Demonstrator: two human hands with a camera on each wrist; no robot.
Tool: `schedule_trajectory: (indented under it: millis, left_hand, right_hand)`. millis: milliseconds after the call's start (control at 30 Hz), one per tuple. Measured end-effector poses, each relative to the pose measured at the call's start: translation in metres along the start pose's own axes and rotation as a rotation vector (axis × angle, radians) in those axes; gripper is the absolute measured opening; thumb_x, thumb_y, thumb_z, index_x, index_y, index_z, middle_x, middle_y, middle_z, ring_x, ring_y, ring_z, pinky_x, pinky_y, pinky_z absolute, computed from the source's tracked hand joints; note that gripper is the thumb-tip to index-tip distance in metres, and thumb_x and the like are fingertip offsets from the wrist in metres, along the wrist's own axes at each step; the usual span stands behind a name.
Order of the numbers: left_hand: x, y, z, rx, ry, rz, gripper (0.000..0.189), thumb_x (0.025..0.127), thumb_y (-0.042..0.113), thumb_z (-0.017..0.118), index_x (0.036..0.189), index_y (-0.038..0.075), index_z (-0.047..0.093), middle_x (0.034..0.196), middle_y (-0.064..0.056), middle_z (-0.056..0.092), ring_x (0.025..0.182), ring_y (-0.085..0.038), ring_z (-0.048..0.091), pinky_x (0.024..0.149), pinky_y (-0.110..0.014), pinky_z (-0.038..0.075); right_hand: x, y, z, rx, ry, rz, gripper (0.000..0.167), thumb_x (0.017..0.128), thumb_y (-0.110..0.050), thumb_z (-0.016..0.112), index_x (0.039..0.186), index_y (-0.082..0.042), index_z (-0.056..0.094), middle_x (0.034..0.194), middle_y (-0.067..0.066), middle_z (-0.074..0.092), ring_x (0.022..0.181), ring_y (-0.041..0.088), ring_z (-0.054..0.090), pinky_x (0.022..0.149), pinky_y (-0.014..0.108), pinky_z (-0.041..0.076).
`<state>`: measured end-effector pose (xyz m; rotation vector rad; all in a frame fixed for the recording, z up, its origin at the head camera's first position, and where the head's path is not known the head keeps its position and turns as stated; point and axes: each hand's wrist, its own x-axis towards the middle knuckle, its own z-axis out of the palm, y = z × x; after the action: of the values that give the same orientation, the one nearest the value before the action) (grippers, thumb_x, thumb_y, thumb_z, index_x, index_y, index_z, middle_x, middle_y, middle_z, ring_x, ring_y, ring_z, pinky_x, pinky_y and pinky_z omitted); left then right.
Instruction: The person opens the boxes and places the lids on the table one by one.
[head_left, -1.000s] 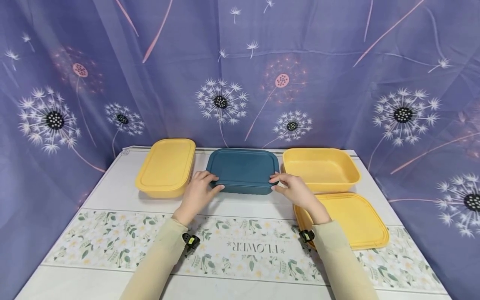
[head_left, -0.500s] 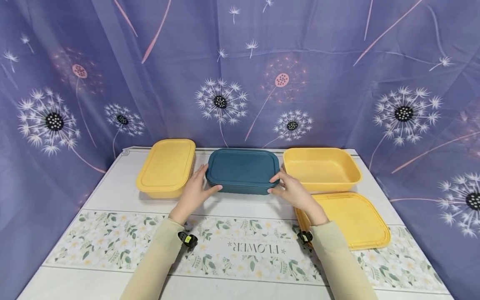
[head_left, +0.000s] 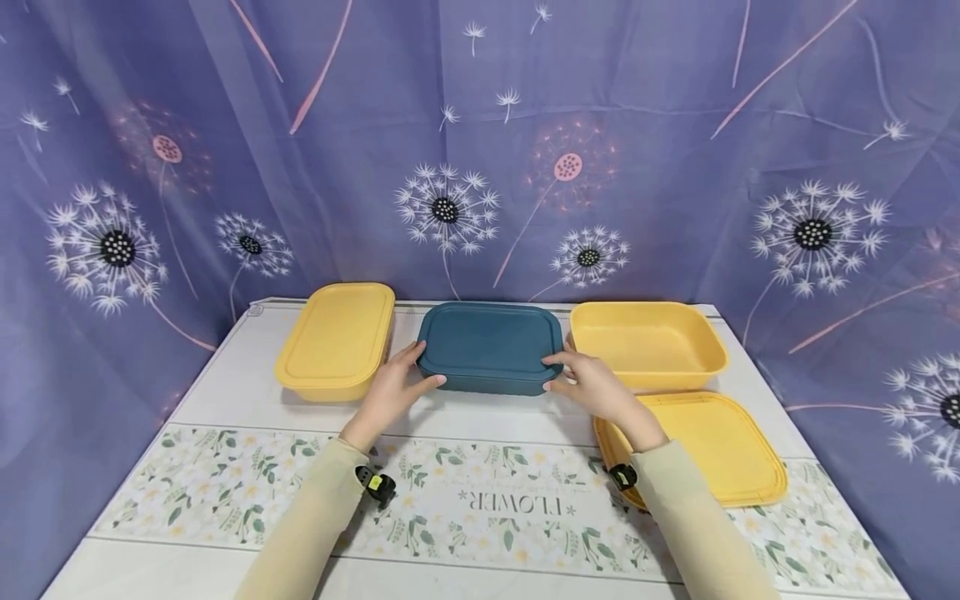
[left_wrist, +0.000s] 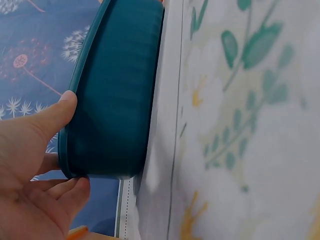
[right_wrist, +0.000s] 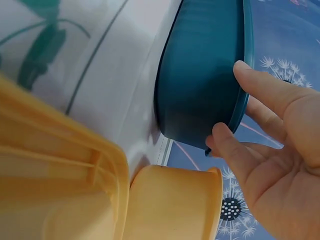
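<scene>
A dark teal rectangular food container (head_left: 491,385) stands at the back middle of the table with its lid (head_left: 487,337) on. At the front left corner, my left hand (head_left: 386,396) grips the lid's rim, thumb at the front edge and fingers around the left side. The left wrist view shows that thumb (left_wrist: 65,107) against the rim. My right hand (head_left: 596,387) pinches the rim at the front right corner. In the right wrist view, its fingertips (right_wrist: 222,132) touch the corner beside a small tab. Any gap under the lid is too small to tell.
Left of the teal container stands a lidded yellow container (head_left: 337,342). An uncovered yellow container (head_left: 648,342) stands at the right. Its front edge is near a loose yellow lid (head_left: 720,450), partly under my right forearm. A purple dandelion curtain (head_left: 480,125) hangs behind the table.
My left fingers have moved off the lid's top to its left side, while the thumb stays at the front edge. My right hand stays at its corner. The containers remain in place.
</scene>
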<state>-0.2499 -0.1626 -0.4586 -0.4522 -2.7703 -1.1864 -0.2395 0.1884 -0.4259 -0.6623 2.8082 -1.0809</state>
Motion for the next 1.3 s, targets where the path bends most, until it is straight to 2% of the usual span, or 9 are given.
schedule_trajectory:
  millis: [267, 367, 467, 533, 667, 900, 1000, 1167, 1300]
  left_hand:
    - [0.0018, 0.0009, 0.0003, -0.055, -0.003, -0.016, 0.081, 0.092, 0.046, 0.072, 0.155, 0.007, 0.039, 0.159, -0.019, 0.036, 0.126, -0.038, 0.057, 0.1, -0.049, 0.05]
    - [0.0006, 0.0011, 0.0003, -0.07, -0.008, -0.021, 0.081, 0.092, 0.045, 0.073, 0.155, 0.006, 0.039, 0.158, -0.019, 0.036, 0.127, -0.039, 0.057, 0.101, -0.048, 0.051]
    - [-0.0003, 0.0009, 0.0005, -0.078, -0.014, -0.026, 0.081, 0.092, 0.043, 0.073, 0.155, 0.006, 0.039, 0.158, -0.019, 0.036, 0.127, -0.038, 0.056, 0.101, -0.047, 0.05]
    - [-0.0006, 0.0001, 0.0008, -0.079, -0.011, -0.028, 0.081, 0.092, 0.043, 0.073, 0.155, 0.006, 0.039, 0.158, -0.02, 0.036, 0.127, -0.038, 0.057, 0.101, -0.046, 0.051]
    - [-0.0006, -0.0014, 0.0022, -0.079, 0.002, -0.035, 0.08, 0.091, 0.045, 0.073, 0.155, 0.008, 0.041, 0.157, -0.018, 0.039, 0.125, -0.036, 0.058, 0.099, -0.045, 0.052]
    - [-0.0025, -0.0008, 0.0061, -0.086, 0.045, -0.039, 0.079, 0.091, 0.047, 0.073, 0.153, 0.01, 0.044, 0.106, -0.017, 0.071, 0.116, -0.033, 0.065, 0.092, -0.046, 0.056]
    - [-0.0036, -0.0004, 0.0071, -0.086, 0.062, -0.039, 0.077, 0.091, 0.046, 0.073, 0.153, 0.01, 0.044, 0.079, -0.009, 0.066, 0.113, -0.033, 0.067, 0.089, -0.046, 0.057]
    - [-0.0005, 0.0004, 0.0086, -0.069, 0.069, -0.02, 0.078, 0.091, 0.048, 0.072, 0.152, 0.009, 0.045, 0.089, -0.014, 0.071, 0.111, -0.033, 0.068, 0.088, -0.045, 0.058]
    - [0.0017, 0.0011, 0.0076, -0.093, 0.07, -0.024, 0.078, 0.091, 0.047, 0.072, 0.152, 0.009, 0.045, 0.099, -0.016, 0.071, 0.11, -0.031, 0.069, 0.089, -0.043, 0.058]
  right_hand:
    - [-0.003, 0.0011, 0.0027, 0.003, 0.055, -0.026, 0.026, 0.096, -0.017, 0.072, 0.119, -0.006, 0.069, 0.136, 0.021, 0.06, 0.142, 0.042, 0.037, 0.102, 0.049, 0.049]
    - [-0.0045, 0.0014, 0.0037, -0.011, 0.07, -0.039, 0.025, 0.096, -0.017, 0.072, 0.118, -0.008, 0.07, 0.13, 0.021, 0.063, 0.108, 0.037, 0.065, 0.095, 0.046, 0.054]
    - [-0.0055, 0.0018, 0.0044, -0.029, 0.076, -0.05, 0.025, 0.095, -0.017, 0.073, 0.119, -0.009, 0.07, 0.115, 0.024, 0.067, 0.059, 0.018, 0.048, 0.074, 0.034, 0.051]
    - [-0.0053, 0.0017, 0.0047, -0.035, 0.074, -0.05, 0.026, 0.095, -0.019, 0.073, 0.119, -0.01, 0.07, 0.086, 0.015, 0.065, 0.052, 0.012, 0.026, 0.062, 0.03, 0.04]
    - [-0.0054, 0.0021, 0.0051, -0.036, 0.064, -0.048, 0.027, 0.096, -0.021, 0.072, 0.12, -0.011, 0.069, 0.058, -0.002, 0.033, 0.054, 0.009, 0.025, 0.053, 0.026, 0.03]
    - [-0.0056, 0.002, 0.0038, -0.047, 0.046, -0.036, 0.027, 0.097, -0.024, 0.07, 0.122, -0.013, 0.068, 0.06, -0.005, 0.029, 0.054, 0.012, 0.027, 0.053, 0.028, 0.032]
    - [-0.004, 0.0022, 0.0036, -0.047, 0.044, -0.05, 0.026, 0.098, -0.023, 0.069, 0.122, -0.013, 0.067, 0.068, -0.004, 0.049, 0.056, 0.011, 0.04, 0.061, 0.03, 0.045]
    - [-0.0032, 0.0059, 0.0033, -0.044, 0.057, -0.07, 0.026, 0.098, -0.02, 0.069, 0.122, -0.01, 0.065, 0.107, 0.005, 0.07, 0.075, 0.019, 0.067, 0.076, 0.037, 0.057]
    - [-0.0009, 0.0056, 0.0025, -0.037, 0.061, -0.078, 0.026, 0.099, -0.02, 0.068, 0.123, -0.01, 0.065, 0.115, 0.009, 0.07, 0.081, 0.02, 0.068, 0.072, 0.034, 0.056]
